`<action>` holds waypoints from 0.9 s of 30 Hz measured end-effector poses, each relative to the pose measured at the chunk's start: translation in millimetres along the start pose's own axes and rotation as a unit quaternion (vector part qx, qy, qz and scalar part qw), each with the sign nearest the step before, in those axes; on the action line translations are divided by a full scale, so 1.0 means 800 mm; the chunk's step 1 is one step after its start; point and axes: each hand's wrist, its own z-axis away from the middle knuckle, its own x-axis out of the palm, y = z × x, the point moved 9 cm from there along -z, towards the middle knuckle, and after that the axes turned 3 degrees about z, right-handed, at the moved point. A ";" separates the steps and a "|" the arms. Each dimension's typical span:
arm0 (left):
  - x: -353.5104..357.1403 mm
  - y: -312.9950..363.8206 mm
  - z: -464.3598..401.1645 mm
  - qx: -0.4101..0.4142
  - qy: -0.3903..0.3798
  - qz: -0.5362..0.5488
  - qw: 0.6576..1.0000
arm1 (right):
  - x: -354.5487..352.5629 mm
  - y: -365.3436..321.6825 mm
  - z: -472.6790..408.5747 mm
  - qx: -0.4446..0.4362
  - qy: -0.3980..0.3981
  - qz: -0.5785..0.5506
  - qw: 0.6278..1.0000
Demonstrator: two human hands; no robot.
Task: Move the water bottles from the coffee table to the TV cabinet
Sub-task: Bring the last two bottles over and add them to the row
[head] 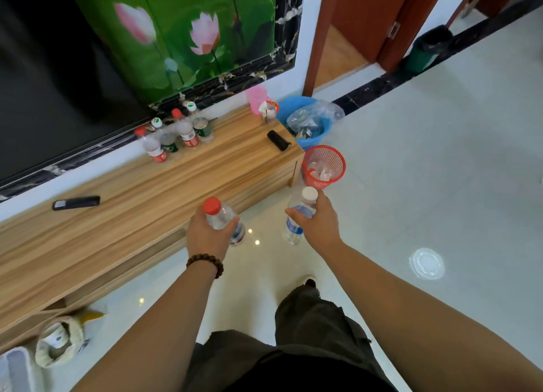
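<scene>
My left hand (207, 233) is closed around a clear bottle with a red cap (223, 218), and I hold it upright above the floor, just in front of the near edge of the TV cabinet (123, 215). A bead bracelet (205, 263) sits on this wrist. My right hand (316, 224) is closed around a second clear bottle with a white cap (299, 215) and a blue label; it is tilted a little, and it hangs over the white floor (426, 156), to the right of the first bottle.

On the far side of the cabinet top, near the black screen (53, 83), four bottles (173, 136) stand close together: two with red caps and two with white-and-green caps. A dark remote (76, 202) lies on the left part of the cabinet, and a small black object (277, 140) lies near its right end, with a pink cup (257, 96) at the far right corner.

Just beside the right end of the cabinet a red mesh basket (323, 167) stands on the floor, and a blue bin (305, 121) with a plastic bag is behind it. My dark trousers (293, 347) fill the near part.
</scene>
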 end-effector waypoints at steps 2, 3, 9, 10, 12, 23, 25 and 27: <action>0.019 0.031 -0.007 -0.002 0.035 0.013 0.999 | -0.034 -0.009 -0.040 -0.007 -0.008 0.001 1.000; 0.027 0.044 -0.012 -0.001 0.047 0.016 0.999 | -0.047 -0.012 -0.059 -0.009 -0.008 -0.002 1.000; 0.065 0.089 -0.052 -0.018 0.091 0.001 0.996 | -0.065 -0.039 -0.147 -0.034 -0.052 -0.016 0.998; 0.069 0.092 -0.061 -0.021 0.100 -0.005 0.995 | -0.062 -0.042 -0.159 -0.040 -0.060 -0.019 0.997; 0.073 0.095 -0.076 -0.028 0.114 -0.011 0.993 | -0.054 -0.047 -0.183 -0.050 -0.073 -0.010 0.996; 0.101 0.096 -0.202 -0.078 0.122 0.015 0.989 | 0.014 -0.090 -0.323 -0.071 -0.116 0.048 0.989; 0.105 0.101 -0.225 -0.082 0.117 0.015 0.990 | 0.021 -0.101 -0.349 -0.071 -0.114 0.058 0.989; 0.108 0.108 -0.246 -0.081 0.114 0.023 0.990 | 0.028 -0.113 -0.372 -0.070 -0.106 0.062 0.990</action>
